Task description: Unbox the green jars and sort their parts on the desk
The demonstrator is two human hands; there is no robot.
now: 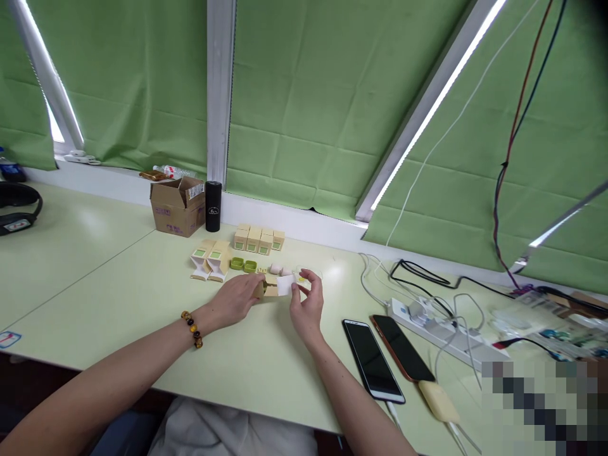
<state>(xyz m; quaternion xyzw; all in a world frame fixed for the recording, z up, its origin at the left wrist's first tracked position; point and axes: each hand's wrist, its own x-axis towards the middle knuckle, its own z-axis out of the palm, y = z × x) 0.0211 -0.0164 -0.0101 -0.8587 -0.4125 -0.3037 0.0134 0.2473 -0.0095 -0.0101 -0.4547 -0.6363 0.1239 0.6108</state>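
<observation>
Between my two hands is a small tan cardboard box (271, 291) with a white flap (285, 285) standing out on its right. My left hand (237, 296) is closed on the box's left side. The thumb and index finger of my right hand (307, 309) pinch the flap's edge. Just beyond lie two small green containers (244, 265), small pale pink pieces (280, 270) and a clear round dish (313, 273) with something yellow in it, partly behind my right fingers. Left of these are two small cartons (209, 261) with their white insides showing.
Several small closed boxes (259, 239) stand in a group farther back, near a black tumbler (213, 206) and an open cardboard box (178, 209). At right are two phones (373, 360), a power strip (441, 329) and loose cables. Headphones (19, 209) lie far left.
</observation>
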